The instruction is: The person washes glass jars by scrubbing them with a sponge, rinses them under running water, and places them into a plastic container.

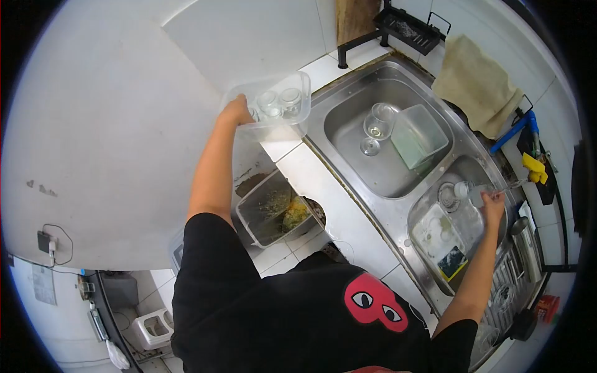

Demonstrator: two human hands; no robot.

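My left hand grips the near left side of a clear plastic bin, which holds several small glass jars. The bin is at the counter's edge, left of the sink. Over the right basin, my right hand is closed on a clear container, near the running tap water. Below it in that basin are a soapy tray and a sponge. In the left basin a stemmed glass lies beside a translucent box.
A cloth hangs behind the sink, near a blue pipe and a yellow tap handle. The drainboard at the right holds glassware. Below the counter's left edge stands a waste bin with scraps inside.
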